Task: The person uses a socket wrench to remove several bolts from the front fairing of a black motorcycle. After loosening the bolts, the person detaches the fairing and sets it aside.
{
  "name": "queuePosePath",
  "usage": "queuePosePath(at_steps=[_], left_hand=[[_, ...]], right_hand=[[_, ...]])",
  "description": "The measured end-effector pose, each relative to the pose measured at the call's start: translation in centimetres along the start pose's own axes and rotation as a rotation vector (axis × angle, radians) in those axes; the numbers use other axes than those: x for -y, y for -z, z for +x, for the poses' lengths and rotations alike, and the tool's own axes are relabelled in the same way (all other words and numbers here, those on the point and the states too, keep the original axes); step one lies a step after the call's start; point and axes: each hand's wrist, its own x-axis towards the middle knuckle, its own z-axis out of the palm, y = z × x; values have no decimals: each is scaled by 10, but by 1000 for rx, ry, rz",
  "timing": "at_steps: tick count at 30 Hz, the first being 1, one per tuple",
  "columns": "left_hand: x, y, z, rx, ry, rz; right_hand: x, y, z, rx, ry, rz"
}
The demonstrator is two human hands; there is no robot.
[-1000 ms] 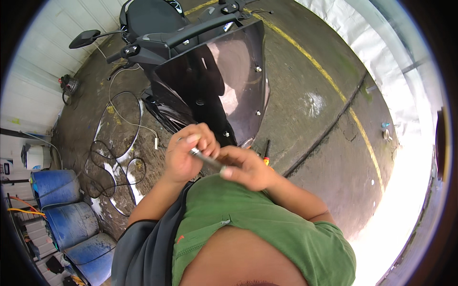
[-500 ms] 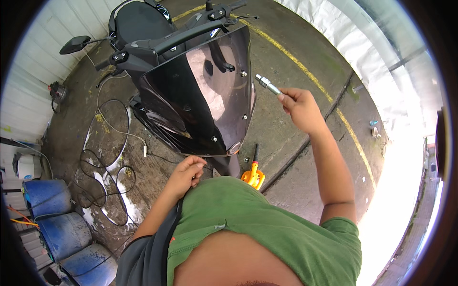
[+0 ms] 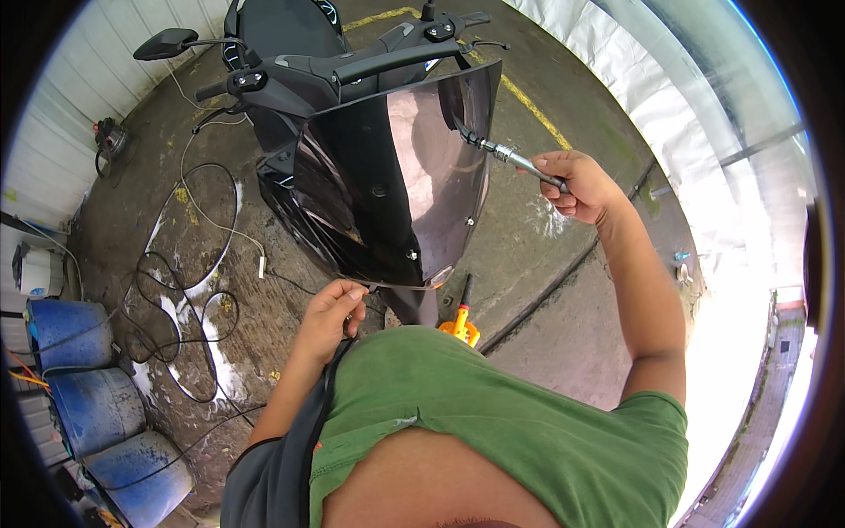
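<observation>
A dark tinted windscreen [image 3: 348, 176] is mounted on the front of a black scooter [image 3: 290, 53] before me. My right hand [image 3: 583, 187] is closed round a chrome socket driver [image 3: 524, 164], held nearly level. The driver's tip meets the upper right bolt spot of the windscreen, covering that bolt. Two other shiny bolts show lower down, one near the right edge [image 3: 470, 223] and one near the bottom [image 3: 411, 255]. My left hand [image 3: 330, 319] is by the windscreen's lower edge, thumb and fingers pinched together; whatever they hold, if anything, is hidden.
A yellow-orange tool with a black nozzle [image 3: 460, 326] lies on the floor below the scooter. Black cable [image 3: 180, 352] coils at left beside white patches. Several blue barrels [image 3: 97, 409] stand at the left wall, with a small machine [image 3: 110, 141] farther back. White sheeting hangs at right.
My right hand has brought the socket driver onto the windscreen's upper right bolt from free air beside it. My left hand stays near the lower edge, fingers still pinched. The view has shifted slightly.
</observation>
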Motion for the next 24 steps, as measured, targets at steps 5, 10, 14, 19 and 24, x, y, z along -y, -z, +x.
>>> queuePosePath(at_steps=[5,10,14,19,24], left_hand=[[0,2,7,39,3,60],[-1,2,11,60,12,122],[-3,3,10,71,-6,156],[-2,2,12,70,22,163],[-1,-4,17,99,70,224]], right_hand=[[13,1,2,79,-128,-44],[-6,-20,-2,-394,623,-1414],[-25,-29,-5,-609,974,-1409],[-14,-19,-2,-385,233,-465],[2,-16,-6,-249,119,-619]])
